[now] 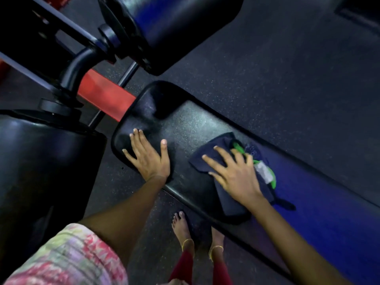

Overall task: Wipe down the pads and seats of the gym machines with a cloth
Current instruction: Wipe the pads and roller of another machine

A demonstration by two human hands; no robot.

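No legible brand, label or writing on any surface; the white patch (263, 171) on the cloth looks like a tag, but it's blurred and unreadable. No containers in view.

Left hand (147, 156): flat, palm down on the rounded end of the black bench pad (191, 124). Fingers straight and spread wide, thumb splayed out to the right. It holds nothing and only presses on the vinyl.

Right hand (236, 173): flat on the dark navy cloth (213, 159), fingers straight and fanned wide, pinning the cloth to the pad. No curl around the fabric. The hand is slightly motion-blurred.

Cloth: lies on top of the bench pad, right of the left hand and clear of it, partly bunched. Green trim (239, 148) and the white patch show at its far edge beyond the fingers. One end hangs over the pad's near edge.

Bench pad runs diagonally from upper left to lower right, with a blue light cast on its right part. Surface looks speckled and dull around the hands.

Two black roller pads flank the pad's end: one at upper centre (181, 27), one at lower left (41, 161), both on a black frame with a red crossbar (104, 95).

Bare feet with gold anklets (188, 242) stand on the speckled rubber floor (287, 68) just beside the pad's near edge. Patterned pink-green sleeve (67, 258) on the left arm.
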